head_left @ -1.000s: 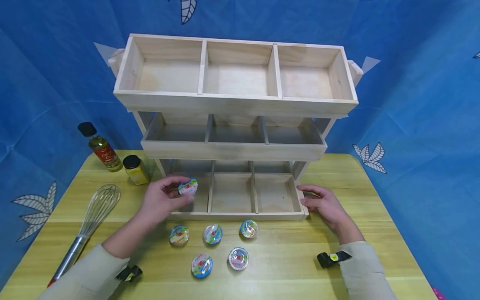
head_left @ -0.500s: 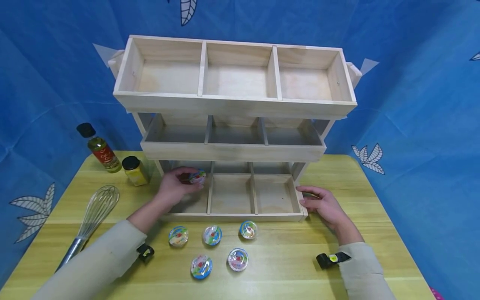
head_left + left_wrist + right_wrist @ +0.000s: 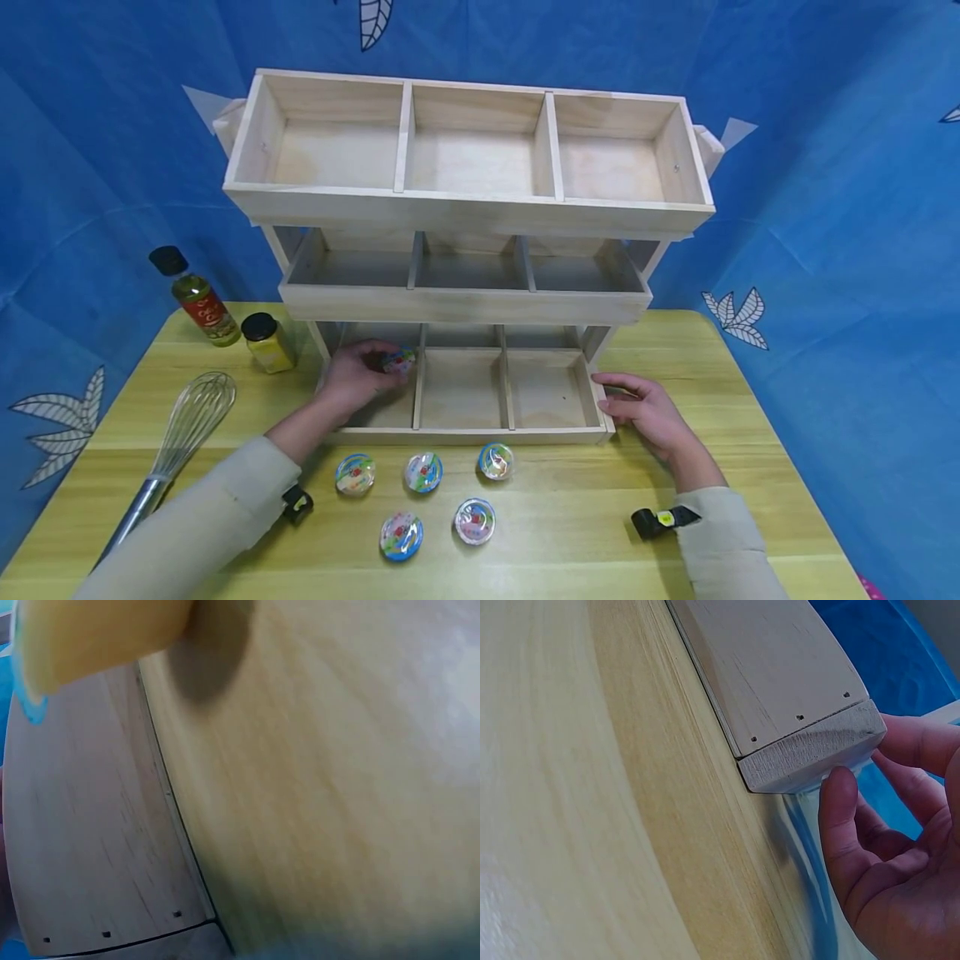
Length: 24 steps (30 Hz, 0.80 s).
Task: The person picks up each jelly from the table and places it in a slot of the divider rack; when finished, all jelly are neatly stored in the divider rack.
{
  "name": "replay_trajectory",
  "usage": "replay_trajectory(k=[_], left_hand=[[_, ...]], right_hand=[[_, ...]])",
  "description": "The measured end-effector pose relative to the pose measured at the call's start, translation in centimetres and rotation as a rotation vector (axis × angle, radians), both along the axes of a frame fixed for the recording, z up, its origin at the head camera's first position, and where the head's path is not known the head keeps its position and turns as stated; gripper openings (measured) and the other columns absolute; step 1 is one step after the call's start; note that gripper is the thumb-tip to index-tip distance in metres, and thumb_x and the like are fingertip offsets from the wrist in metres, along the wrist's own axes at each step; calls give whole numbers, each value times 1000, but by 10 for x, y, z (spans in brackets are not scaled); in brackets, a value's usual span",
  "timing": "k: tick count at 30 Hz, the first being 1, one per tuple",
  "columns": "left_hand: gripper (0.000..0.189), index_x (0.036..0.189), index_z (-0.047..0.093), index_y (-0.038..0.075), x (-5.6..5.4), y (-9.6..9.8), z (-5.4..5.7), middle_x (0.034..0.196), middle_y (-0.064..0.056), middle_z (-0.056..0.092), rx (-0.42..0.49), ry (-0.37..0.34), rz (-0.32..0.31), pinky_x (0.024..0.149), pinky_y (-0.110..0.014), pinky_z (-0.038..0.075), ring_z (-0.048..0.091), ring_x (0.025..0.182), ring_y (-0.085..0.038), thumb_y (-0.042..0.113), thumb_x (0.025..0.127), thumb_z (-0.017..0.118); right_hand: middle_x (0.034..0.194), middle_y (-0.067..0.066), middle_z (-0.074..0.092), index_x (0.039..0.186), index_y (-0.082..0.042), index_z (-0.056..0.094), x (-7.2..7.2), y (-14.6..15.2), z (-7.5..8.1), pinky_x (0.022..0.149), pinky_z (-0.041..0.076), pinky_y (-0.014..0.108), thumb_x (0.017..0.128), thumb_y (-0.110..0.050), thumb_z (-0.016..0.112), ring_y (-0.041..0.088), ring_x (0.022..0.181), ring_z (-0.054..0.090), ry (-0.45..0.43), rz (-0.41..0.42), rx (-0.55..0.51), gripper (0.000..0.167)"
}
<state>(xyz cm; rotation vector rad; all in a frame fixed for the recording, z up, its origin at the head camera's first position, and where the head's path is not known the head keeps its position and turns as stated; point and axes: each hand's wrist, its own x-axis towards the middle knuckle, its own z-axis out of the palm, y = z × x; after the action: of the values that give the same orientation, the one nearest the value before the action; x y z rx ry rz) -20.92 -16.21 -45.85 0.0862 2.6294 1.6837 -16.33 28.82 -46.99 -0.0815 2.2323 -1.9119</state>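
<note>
In the head view, my left hand [image 3: 356, 379] reaches into the left compartment of the bottom tier of the wooden shelf [image 3: 465, 435]. It holds a small jelly cup [image 3: 399, 361] with a colourful printed lid between fingers and thumb. Whether the cup touches the compartment floor is hidden. My right hand [image 3: 645, 410] touches the outer right end of the bottom tier; the right wrist view shows index finger and thumb against the end board [image 3: 810, 754]. Several more jelly cups [image 3: 423, 472] lie on the table in front. One, a yellow jelly cup [image 3: 105, 637], looms close in the left wrist view.
A whisk [image 3: 195, 421] lies at the left of the table [image 3: 585, 517]. Behind it stand a square jar [image 3: 268, 343] with a black lid and an oil bottle [image 3: 201, 302]. The middle tier [image 3: 465, 304] overhangs the bottom one. A blue cloth [image 3: 847, 208] surrounds the table.
My left hand has moved right and deeper into the bottom left compartment with the jelly cup, then shifted only slightly. The right hand has stayed at the shelf's right end.
</note>
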Motion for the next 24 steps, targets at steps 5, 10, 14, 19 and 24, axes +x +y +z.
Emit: replay_trajectory(k=[5, 10, 14, 19, 24], left_hand=[[43, 110, 72, 5, 1, 0, -3, 104, -12, 67, -46, -7, 10, 74, -34, 52, 60, 92, -28, 10, 71, 89], [41, 110, 72, 4, 1, 0, -7, 104, -12, 68, -34, -26, -1, 74, -34, 53, 60, 92, -28, 10, 72, 88], [43, 111, 70, 1, 0, 0, -10, 102, -13, 66, -15, -57, -16, 72, -32, 52, 59, 90, -27, 5, 72, 87], [45, 109, 69, -2, -1, 0, -12, 101, -13, 66, 41, -81, -33, 72, -31, 51, 59, 91, -26, 2, 69, 89], [45, 108, 68, -3, -1, 0, -14, 102, -13, 66, 78, -81, -50, 74, -31, 51, 60, 92, -27, 1, 68, 90]], right_hand=[[124, 23, 59, 136, 9, 54, 0, 1, -2, 68, 54, 29, 93, -3, 68, 15, 87, 63, -4, 1, -11, 47], [127, 29, 57, 137, 10, 52, 0, 1, -2, 72, 57, 30, 93, -2, 67, 16, 93, 66, -6, 10, -33, 48], [126, 27, 58, 136, 10, 53, 0, 1, -2, 71, 56, 29, 93, -2, 67, 15, 91, 65, -13, 1, -31, 48], [118, 14, 64, 136, 8, 54, 0, 0, -1, 68, 54, 27, 92, -3, 69, 13, 85, 62, -11, -9, -17, 47], [118, 13, 65, 136, 8, 54, 0, 0, -2, 69, 55, 27, 92, -4, 69, 13, 86, 63, -12, -8, -26, 48]])
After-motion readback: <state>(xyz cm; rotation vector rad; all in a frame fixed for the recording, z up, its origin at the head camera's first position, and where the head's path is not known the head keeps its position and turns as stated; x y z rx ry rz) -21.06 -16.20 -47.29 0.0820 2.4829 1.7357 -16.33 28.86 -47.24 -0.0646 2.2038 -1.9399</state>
